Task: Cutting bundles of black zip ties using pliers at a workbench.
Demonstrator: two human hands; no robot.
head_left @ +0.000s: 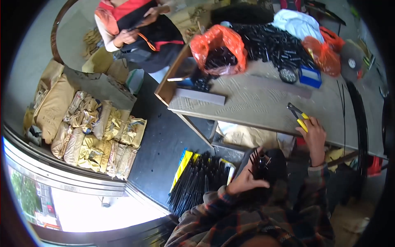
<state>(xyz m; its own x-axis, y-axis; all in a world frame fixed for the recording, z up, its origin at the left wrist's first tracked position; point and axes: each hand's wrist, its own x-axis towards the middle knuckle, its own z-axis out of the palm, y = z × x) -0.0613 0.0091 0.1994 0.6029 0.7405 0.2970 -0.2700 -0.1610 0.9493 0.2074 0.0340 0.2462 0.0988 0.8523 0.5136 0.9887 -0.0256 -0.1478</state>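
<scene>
Over the table's near edge, my right hand (314, 133) has its fingers closed round the yellow handles of cutting pliers (299, 114). The pliers' dark metal jaws point up and left above the worktop. My left hand (246, 181) is low over my lap, its thumb stretched to the right. Several small black parts (259, 161), some thin like sticks, show in its grasp; their exact kind cannot be made out against the dark clothing.
The worktable (242, 99) carries a pile of black parts (273, 45), an orange bag (218, 49), a blue box (310, 77) and a round lamp-like piece (288, 75). Long black strips (199, 181) stand left of me. Stacked sacks (94, 136) lie farther left; a person (140, 37) stands beyond.
</scene>
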